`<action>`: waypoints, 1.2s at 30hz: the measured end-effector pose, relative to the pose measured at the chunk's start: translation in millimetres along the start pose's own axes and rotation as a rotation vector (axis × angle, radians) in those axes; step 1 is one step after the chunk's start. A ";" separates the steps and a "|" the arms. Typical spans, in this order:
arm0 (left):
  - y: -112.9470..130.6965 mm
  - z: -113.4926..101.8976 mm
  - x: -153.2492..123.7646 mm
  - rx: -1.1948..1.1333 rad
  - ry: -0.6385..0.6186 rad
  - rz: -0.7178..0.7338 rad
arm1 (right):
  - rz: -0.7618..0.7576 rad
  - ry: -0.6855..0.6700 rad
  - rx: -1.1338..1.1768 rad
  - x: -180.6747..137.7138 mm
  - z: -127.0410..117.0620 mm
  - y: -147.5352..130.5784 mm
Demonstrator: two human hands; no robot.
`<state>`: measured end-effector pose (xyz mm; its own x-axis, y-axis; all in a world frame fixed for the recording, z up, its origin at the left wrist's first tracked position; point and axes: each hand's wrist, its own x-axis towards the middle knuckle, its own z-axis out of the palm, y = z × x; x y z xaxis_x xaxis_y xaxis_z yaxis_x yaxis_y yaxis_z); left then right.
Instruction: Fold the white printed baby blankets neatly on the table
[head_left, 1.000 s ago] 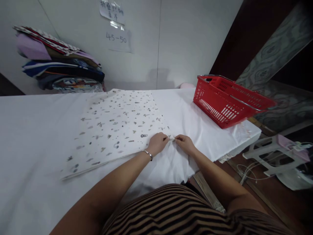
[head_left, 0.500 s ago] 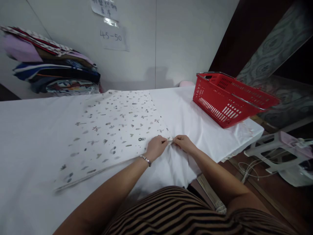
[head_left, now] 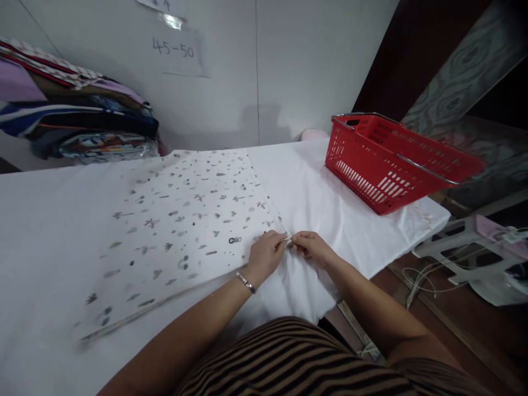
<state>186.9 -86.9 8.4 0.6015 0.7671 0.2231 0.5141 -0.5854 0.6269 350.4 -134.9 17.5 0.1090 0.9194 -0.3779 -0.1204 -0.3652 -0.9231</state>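
A white cloth with small grey and black prints [head_left: 181, 220] lies folded flat on the white-covered table [head_left: 49, 220]. My left hand [head_left: 267, 254], with a thin bracelet on the wrist, pinches the cloth's near right corner. My right hand [head_left: 312, 248] pinches the same corner from the right, fingertips almost touching the left ones. Both hands are closed on that corner, low on the table surface.
A red plastic basket [head_left: 383, 165] stands at the table's right end. A stack of folded coloured fabrics [head_left: 78, 121] sits at the back left against the wall. A paper note reading 45-50 [head_left: 173, 49] hangs on the wall. White items and cables [head_left: 474, 258] lie on the floor at right.
Both hands stay pinched on the cloth corner. The view has tilted slightly, shifting the scene up and left.
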 end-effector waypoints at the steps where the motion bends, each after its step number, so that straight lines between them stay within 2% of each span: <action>1: -0.3 -0.5 0.3 0.024 -0.007 0.015 | 0.003 -0.002 0.005 0.0 0.2 -0.5; 6: -0.8 -2.4 0.4 0.178 -0.071 0.080 | 0.024 -0.006 0.005 1.2 -0.1 -0.8; 12: 3.1 -2.3 -1.5 0.246 -0.043 0.142 | 0.032 -0.010 0.017 1.3 0.8 -3.8; 16: 3.1 -9.1 7.2 0.286 -0.076 0.073 | -0.002 -0.019 -0.024 2.5 -1.0 -8.6; 20: -3.4 -20.0 19.0 0.202 0.000 -0.030 | -0.054 0.109 -0.266 5.1 -8.6 -6.4; 22: -5.8 -23.6 21.7 0.172 0.016 -0.045 | -0.037 0.132 -0.393 6.2 -11.5 -2.3; 25: -5.6 -24.5 21.2 0.161 -0.012 -0.059 | -0.026 0.113 -0.554 7.5 -11.5 2.9; 31: -1.9 -20.9 17.7 0.179 -0.087 -0.052 | -0.152 0.165 -0.804 10.6 -3.1 3.2; 33: -2.1 -21.3 17.8 0.188 -0.104 -0.042 | -0.135 0.180 -0.767 9.9 -0.7 1.9; 36: -2.7 -22.2 17.7 0.208 -0.114 -0.025 | -0.054 0.144 -0.513 5.8 1.9 -0.9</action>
<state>182.6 -65.9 27.3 0.6458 0.7546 0.1166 0.6377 -0.6170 0.4612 349.2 -129.0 16.2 0.2407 0.9227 -0.3012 0.3830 -0.3754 -0.8440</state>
